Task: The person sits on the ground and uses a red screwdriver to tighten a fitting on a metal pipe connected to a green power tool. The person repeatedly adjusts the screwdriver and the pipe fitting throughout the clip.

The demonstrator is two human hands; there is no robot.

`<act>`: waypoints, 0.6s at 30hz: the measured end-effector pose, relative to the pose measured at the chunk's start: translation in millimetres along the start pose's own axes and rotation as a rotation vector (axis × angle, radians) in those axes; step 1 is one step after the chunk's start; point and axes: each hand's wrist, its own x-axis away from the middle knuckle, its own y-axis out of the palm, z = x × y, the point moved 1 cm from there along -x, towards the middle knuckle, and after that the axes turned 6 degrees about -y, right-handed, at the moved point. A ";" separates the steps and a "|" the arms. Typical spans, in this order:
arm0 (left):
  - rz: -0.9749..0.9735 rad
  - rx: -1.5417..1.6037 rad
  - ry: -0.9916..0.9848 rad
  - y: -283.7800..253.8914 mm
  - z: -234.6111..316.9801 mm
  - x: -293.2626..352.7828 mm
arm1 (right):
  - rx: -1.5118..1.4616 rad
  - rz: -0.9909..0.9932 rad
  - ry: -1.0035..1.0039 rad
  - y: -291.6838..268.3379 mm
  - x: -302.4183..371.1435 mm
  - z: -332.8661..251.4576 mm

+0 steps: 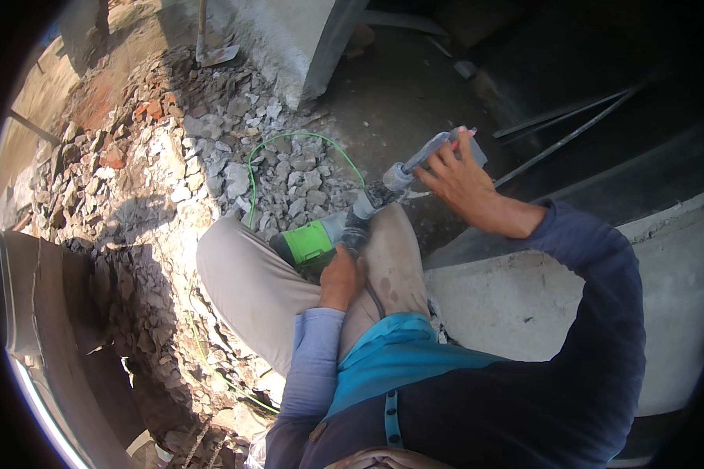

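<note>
Smooth plastic tool housing

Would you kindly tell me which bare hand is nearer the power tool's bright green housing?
The left hand, at the black grip beside the green housing; the right hand is farther off, by the long grey metal bit.

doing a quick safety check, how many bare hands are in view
2. The left hand is on the power tool; the right hand is by the far end of its grey bit. Neither is fully hidden.
</note>
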 end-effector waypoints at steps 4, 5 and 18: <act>-0.001 -0.011 -0.007 -1.7 2.1 0.4 | -0.007 0.014 0.030 -2.6 0.6 0.3; -0.018 -0.009 -0.024 -2.2 2.5 0.2 | -0.008 0.023 0.037 -4.1 0.7 0.2; -0.027 -0.005 -0.029 -4.6 5.3 1.5 | 0.007 -0.040 -0.005 -0.4 -4.7 1.7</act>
